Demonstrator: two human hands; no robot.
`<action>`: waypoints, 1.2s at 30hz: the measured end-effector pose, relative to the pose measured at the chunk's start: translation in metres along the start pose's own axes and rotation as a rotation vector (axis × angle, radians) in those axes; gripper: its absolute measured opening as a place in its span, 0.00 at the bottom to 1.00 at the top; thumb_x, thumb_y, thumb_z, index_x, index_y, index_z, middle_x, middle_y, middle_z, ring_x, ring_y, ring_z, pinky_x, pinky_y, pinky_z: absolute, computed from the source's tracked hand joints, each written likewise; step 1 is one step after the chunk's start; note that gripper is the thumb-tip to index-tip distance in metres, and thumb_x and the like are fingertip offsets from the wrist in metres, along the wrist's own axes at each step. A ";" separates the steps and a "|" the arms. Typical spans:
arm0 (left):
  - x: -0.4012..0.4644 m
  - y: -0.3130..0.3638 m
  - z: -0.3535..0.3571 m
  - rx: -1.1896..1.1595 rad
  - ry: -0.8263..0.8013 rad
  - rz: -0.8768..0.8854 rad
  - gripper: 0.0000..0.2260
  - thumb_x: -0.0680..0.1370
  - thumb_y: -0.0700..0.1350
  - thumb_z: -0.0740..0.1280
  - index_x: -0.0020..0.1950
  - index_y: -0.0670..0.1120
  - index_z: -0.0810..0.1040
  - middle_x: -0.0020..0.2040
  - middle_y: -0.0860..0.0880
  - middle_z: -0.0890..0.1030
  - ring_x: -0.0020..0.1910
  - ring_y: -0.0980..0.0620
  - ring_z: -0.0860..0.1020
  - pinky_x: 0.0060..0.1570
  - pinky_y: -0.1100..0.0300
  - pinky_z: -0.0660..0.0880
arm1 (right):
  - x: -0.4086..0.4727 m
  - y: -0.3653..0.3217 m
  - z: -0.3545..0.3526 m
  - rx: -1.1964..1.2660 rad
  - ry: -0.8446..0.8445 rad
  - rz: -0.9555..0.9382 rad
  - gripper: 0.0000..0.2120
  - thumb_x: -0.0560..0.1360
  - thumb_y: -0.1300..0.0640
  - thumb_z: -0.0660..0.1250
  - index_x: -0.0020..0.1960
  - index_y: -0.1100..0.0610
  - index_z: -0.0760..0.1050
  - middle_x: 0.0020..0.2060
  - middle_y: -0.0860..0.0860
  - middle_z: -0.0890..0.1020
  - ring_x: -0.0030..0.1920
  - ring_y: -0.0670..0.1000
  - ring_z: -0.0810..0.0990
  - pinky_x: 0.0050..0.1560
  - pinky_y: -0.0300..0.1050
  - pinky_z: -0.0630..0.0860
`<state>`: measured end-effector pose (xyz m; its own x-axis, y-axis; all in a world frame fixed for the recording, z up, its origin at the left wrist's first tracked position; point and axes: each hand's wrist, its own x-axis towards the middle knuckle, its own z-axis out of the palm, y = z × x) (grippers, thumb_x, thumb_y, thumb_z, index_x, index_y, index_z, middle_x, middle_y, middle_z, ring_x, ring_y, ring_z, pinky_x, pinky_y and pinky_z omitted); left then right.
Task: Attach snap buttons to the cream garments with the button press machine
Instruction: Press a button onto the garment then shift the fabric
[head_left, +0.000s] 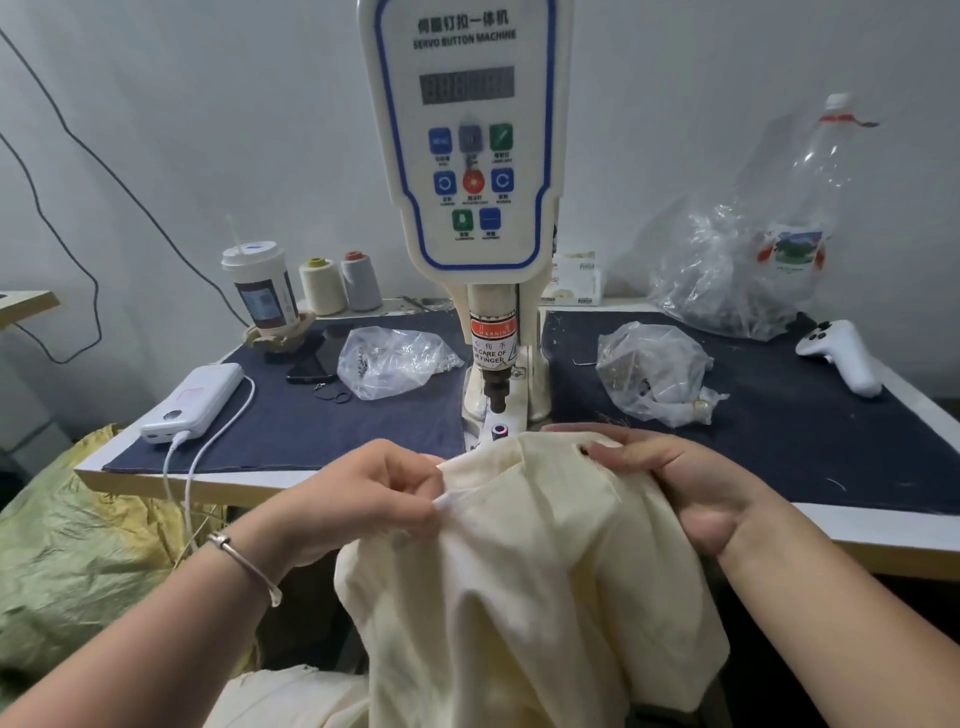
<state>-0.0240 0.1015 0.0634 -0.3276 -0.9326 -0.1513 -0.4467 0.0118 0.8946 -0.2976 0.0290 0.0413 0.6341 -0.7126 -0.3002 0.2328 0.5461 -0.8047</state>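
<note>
Two hands on one cream garment (524, 561), bunched at the near table edge. Left hand (363, 499): fingers curled, pinching a fold at the cloth's left margin. Right hand (691, 483): fingers curled over the top-right edge, thumb beneath, gripping it; small dark spot just beside its fingertips (605, 449), possibly a snap part, too small to tell.

Key relation: lower die (500, 430) of the button press machine (467, 156) just beyond the cloth's far edge, between the two hands and slightly nearer the right; punch directly above it. Held edge stretched left-to-right across the front of the die; likely next move, a short push away from the body to seat the mark on the die.

Surroundings: dark blue mat (779, 415) beyond both hands; plastic bag (395, 353) beyond the left, second bag (654, 364) beyond the right; power bank (192, 395) far left; white wall behind.
</note>
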 end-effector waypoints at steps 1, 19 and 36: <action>0.000 0.001 -0.003 -0.020 0.026 0.003 0.12 0.65 0.34 0.67 0.25 0.44 0.68 0.36 0.34 0.65 0.35 0.41 0.61 0.35 0.54 0.58 | 0.000 -0.001 -0.001 -0.014 -0.008 0.003 0.21 0.66 0.65 0.69 0.59 0.60 0.81 0.57 0.60 0.82 0.51 0.56 0.83 0.57 0.52 0.78; 0.005 0.013 0.003 0.194 0.103 0.162 0.15 0.64 0.38 0.61 0.37 0.49 0.87 0.52 0.54 0.79 0.40 0.57 0.76 0.38 0.66 0.71 | 0.001 -0.012 0.000 -0.359 0.167 -0.014 0.17 0.63 0.56 0.74 0.48 0.65 0.82 0.42 0.60 0.85 0.37 0.53 0.85 0.35 0.43 0.81; 0.005 0.026 0.003 0.302 0.015 0.048 0.12 0.65 0.36 0.61 0.29 0.51 0.77 0.51 0.57 0.77 0.38 0.60 0.76 0.38 0.67 0.69 | -0.010 -0.022 0.004 -0.528 0.046 0.145 0.12 0.60 0.62 0.78 0.43 0.63 0.85 0.44 0.62 0.85 0.40 0.57 0.85 0.39 0.47 0.82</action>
<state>-0.0398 0.0985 0.0844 -0.3425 -0.9337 -0.1038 -0.6593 0.1602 0.7346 -0.3057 0.0258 0.0640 0.5963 -0.6718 -0.4395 -0.2636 0.3532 -0.8976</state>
